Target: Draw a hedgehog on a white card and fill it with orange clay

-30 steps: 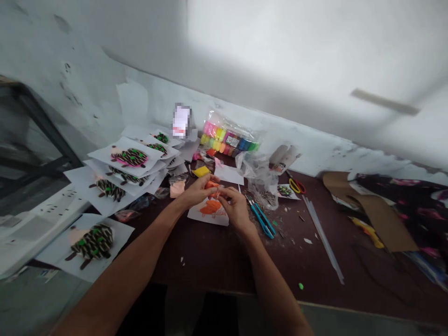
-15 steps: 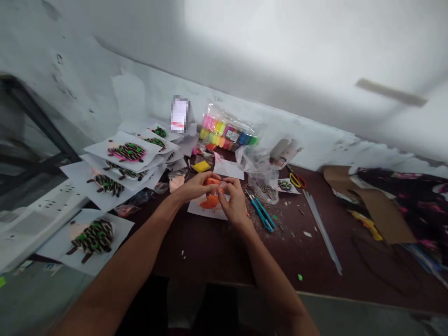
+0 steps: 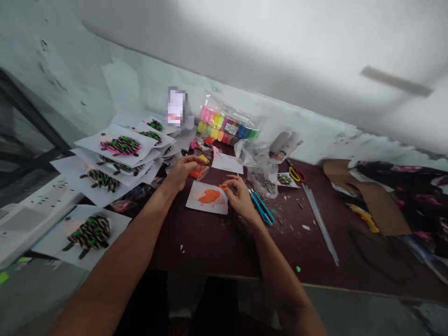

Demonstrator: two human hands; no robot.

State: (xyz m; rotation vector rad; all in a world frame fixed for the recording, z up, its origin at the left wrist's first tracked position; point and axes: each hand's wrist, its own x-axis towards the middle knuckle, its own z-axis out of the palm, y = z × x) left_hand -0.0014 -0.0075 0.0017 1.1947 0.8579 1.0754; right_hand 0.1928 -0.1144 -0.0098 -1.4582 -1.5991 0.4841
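A small white card (image 3: 192, 204) lies in front of me, with an animal outline partly covered in flat orange clay (image 3: 210, 196). Beyond its upper left corner, my left hand (image 3: 182, 171) is closed on a clear bag of orange clay (image 3: 198, 172). My right hand (image 3: 238, 193) pinches a small lump of orange clay (image 3: 223, 186) just above the card's right edge. Close to the right hand lie a teal-handled tool (image 3: 262, 207) and a clear plastic bag (image 3: 261, 172) with small dark sticks in and around it.
Papers bearing finished hedgehog pictures (image 3: 121, 144) are stacked at left. A phone (image 3: 177, 106) and a pack of coloured clay (image 3: 227, 126) stand by the wall. Right of the hands are scissors (image 3: 297, 174), clear glue sticks (image 3: 321, 224), a yellow glue gun (image 3: 364, 217) and cardboard (image 3: 381, 205).
My hands have moved apart. The left went up and left with the bag of orange clay; the right keeps a small orange lump. More of the card now shows.
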